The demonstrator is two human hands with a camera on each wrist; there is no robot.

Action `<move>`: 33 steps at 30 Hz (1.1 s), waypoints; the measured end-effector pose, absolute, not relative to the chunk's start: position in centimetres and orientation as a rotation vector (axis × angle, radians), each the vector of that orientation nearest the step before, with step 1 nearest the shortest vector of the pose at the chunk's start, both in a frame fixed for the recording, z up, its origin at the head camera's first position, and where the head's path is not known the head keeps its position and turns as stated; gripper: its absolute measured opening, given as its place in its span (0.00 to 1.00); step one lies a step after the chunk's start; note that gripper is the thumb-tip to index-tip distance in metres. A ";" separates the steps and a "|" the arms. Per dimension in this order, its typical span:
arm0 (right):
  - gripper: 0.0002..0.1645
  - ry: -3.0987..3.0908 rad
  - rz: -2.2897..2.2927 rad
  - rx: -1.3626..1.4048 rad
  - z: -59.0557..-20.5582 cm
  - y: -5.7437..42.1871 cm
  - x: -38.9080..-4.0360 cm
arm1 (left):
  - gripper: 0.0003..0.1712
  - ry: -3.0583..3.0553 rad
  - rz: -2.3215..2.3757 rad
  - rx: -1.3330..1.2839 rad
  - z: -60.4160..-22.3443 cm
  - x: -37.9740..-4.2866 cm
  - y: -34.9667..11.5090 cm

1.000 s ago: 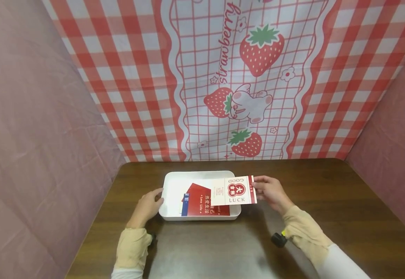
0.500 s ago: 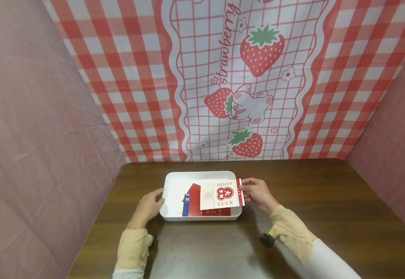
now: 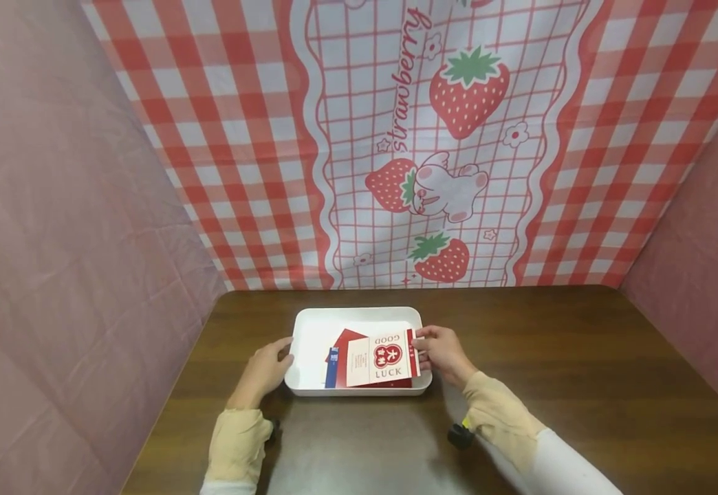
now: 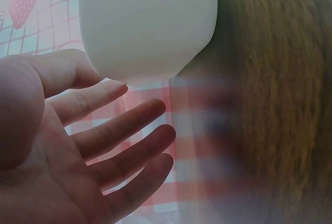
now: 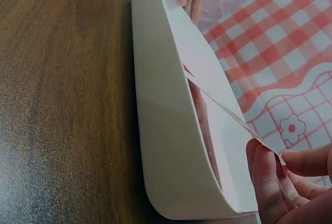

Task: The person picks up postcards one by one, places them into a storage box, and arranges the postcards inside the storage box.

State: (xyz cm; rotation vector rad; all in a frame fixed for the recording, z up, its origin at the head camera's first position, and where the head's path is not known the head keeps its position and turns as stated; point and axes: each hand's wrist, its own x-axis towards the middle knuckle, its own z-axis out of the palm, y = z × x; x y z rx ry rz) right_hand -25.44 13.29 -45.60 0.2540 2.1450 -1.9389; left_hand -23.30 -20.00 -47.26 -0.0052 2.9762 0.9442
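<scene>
My right hand (image 3: 444, 354) pinches the right edge of a cream-and-red card (image 3: 368, 361) printed "GOOD LUCK". In the right wrist view the card (image 5: 228, 111) is seen nearly edge-on, slanting down into a white tray (image 5: 163, 120), with thumb and fingers on its upper end. Beneath the card in the tray (image 3: 316, 323) lie a red paper piece (image 3: 348, 337) and a blue-edged one (image 3: 331, 371), both partly covered. My left hand (image 3: 266, 371) is at the tray's left end; in the left wrist view its fingers (image 4: 129, 143) are spread and loosely extended, thumb and index finger by the rim.
The tray stands on a brown wooden table (image 3: 551, 357). Behind it hangs a red-and-white strawberry cloth (image 3: 359, 206), with pink cloth at the left (image 3: 86, 240) and right (image 3: 693, 240). A black wrist device (image 3: 460, 435) sits under the right wrist.
My right hand has moved left and a little nearer, bringing the card from over the tray's right edge further in, above the red paper piece. The left hand has stayed at the tray's end.
</scene>
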 end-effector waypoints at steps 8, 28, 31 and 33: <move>0.19 2.280 -1.791 0.212 -46.0 12.7 -24.8 | 0.25 2.961 0.955 -0.005 -47.7 -22.9 -20.0; 0.19 2.420 -1.717 0.056 -45.2 12.8 -24.2 | 0.26 2.959 0.947 -0.001 -47.4 -23.4 -20.0; 0.18 2.427 -1.728 0.062 -45.0 13.2 -24.2 | 0.26 2.950 0.945 -0.009 -47.3 -23.4 -20.0; 0.18 2.425 -1.737 0.051 -45.0 13.5 -24.1 | 0.26 2.950 0.943 -0.004 -47.2 -23.4 -20.0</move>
